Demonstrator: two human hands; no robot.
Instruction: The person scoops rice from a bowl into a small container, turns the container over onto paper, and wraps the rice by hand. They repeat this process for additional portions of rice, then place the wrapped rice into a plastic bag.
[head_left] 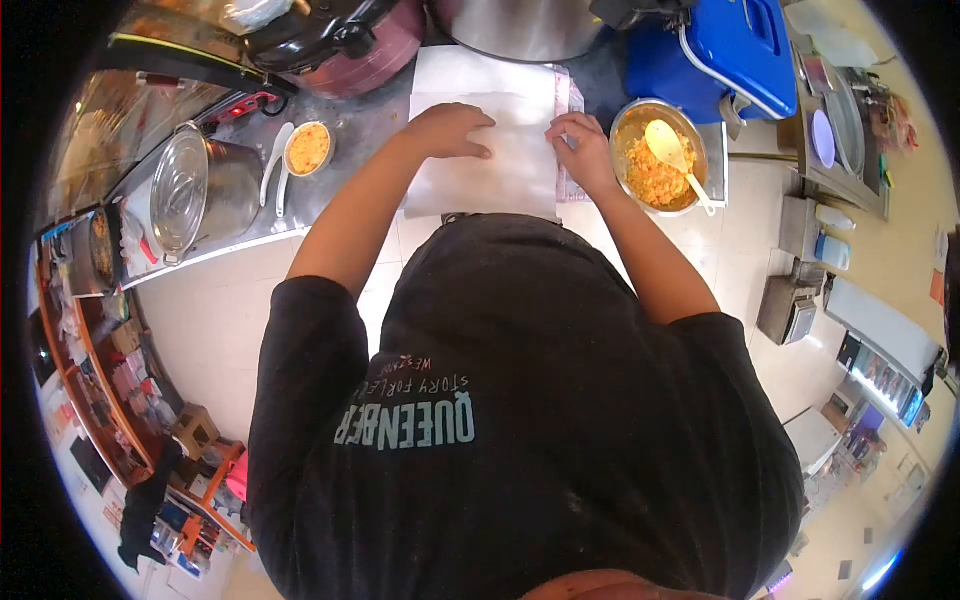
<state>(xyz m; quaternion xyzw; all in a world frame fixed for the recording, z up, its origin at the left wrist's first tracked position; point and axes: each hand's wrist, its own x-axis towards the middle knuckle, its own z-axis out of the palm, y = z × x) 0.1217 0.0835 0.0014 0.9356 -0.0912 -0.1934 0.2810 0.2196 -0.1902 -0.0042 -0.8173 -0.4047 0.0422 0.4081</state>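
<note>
White sheets of paper (pixel 500 185) lie on the counter in front of me, their near edge at my waist. Over their left part rests my left hand (pixel 455 131), with its fingers curved and apart and nothing between them. My right hand (pixel 583 150) is at the right edge of the paper, thumb and fingertips pinched together on that edge. Just right of it stands a metal bowl (pixel 620 125) of orange-yellow rice (pixel 655 180), with a pale serving spoon (pixel 666 147) lying in it. A printed sheet (pixel 571 185) shows beneath the paper's right side.
To the left are a small cup of rice (pixel 308 148), two white spoons (pixel 275 160) and a glass-lidded pot (pixel 225 185). At the back stand a pink cooker (pixel 365 65) and a large steel pot (pixel 525 25). A blue cooler box (pixel 715 60) is at back right.
</note>
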